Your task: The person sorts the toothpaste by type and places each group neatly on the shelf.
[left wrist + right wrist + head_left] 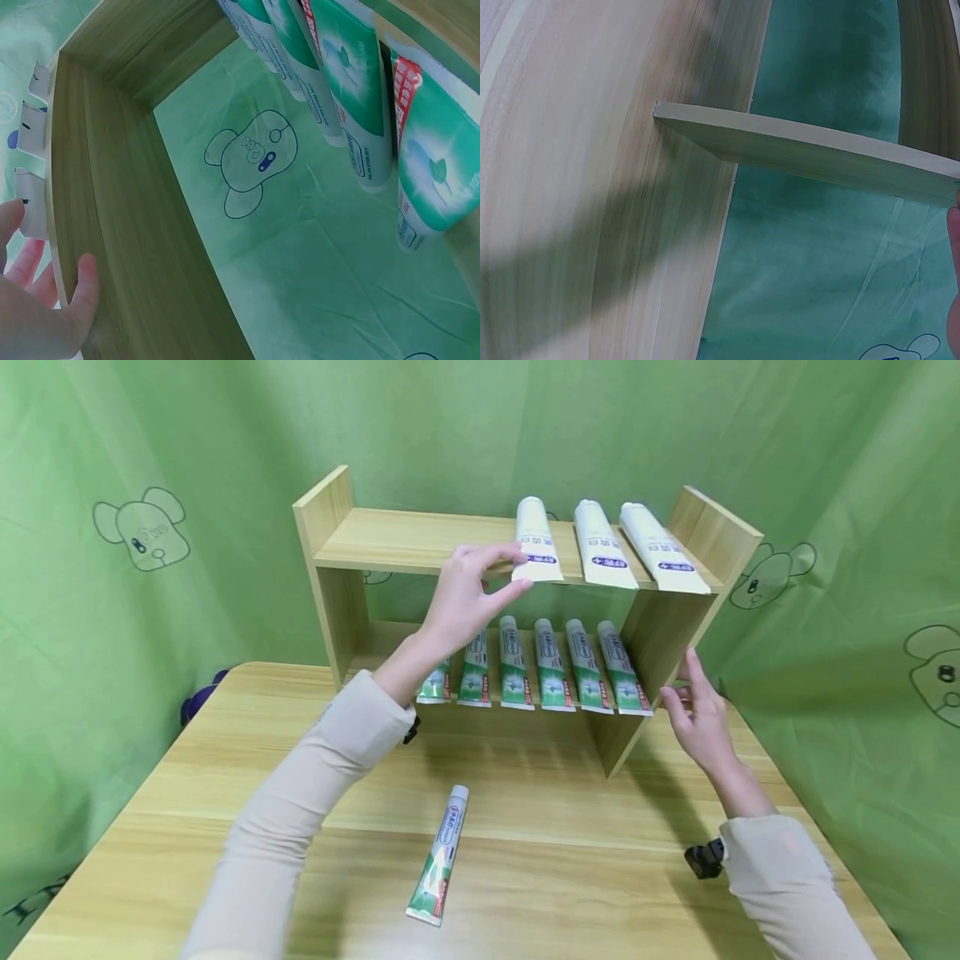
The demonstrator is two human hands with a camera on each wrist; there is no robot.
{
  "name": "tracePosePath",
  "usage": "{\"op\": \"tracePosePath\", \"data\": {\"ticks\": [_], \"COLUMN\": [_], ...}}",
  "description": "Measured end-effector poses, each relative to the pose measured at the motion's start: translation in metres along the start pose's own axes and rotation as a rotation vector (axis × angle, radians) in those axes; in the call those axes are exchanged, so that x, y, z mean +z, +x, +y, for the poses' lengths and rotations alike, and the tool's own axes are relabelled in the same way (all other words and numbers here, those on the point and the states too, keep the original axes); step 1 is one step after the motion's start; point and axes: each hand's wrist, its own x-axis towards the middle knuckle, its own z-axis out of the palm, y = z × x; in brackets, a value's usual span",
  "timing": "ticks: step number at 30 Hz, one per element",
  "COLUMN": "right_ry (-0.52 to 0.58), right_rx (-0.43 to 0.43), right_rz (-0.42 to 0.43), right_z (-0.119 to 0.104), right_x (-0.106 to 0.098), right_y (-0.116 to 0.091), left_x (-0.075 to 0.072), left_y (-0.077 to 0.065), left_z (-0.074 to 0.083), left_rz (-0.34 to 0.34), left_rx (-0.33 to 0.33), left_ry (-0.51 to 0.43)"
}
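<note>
Three white toothpaste tubes lie on the upper shelf, tail ends over its front edge. At the leftmost white toothpaste tube [534, 531], my left hand [471, 589] pinches the lower left corner of the tail between thumb and fingers; the left wrist view shows that hand [37, 307] at the shelf's front edge. My right hand [701, 722] touches the front edge of the shelf's right side panel [663, 635], fingers fairly straight. Only a sliver of it shows in the right wrist view. A row of several green-and-silver toothpaste tubes [551, 664] fills the lower shelf, partly hidden by my left arm.
The two-tier wooden shelf [405, 539] stands toward the back of a wooden table [555, 877]. One green-and-silver tube [438, 860] lies on the table in front of it. A green curtain [427, 427] with mouse drawings hangs behind and on both sides.
</note>
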Motion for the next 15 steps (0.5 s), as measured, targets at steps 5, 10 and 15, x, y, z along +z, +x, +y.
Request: {"op": "tracePosePath", "data": {"ticks": [5, 10, 15], "right_ry": [-0.002, -0.008, -0.006], "right_rx": [0.0, 0.001, -0.003], "right_rz": [0.0, -0.005, -0.008], "right_z": [0.0008, 0.0017, 0.0026], "right_x": [-0.0002, 0.0001, 0.0001], "right_y": [0.0, -0.0006, -0.001], "left_x": [0.0019, 0.0025, 0.0029], "left_y": [0.0007, 0.0003, -0.002], "left_z": [0.0016, 0.0018, -0.0002], "left_rz": [-0.005, -0.003, 0.005], "left_rx": [0.006, 0.012, 0.056], "left_ry": [-0.001, 0.032, 0.047]}}
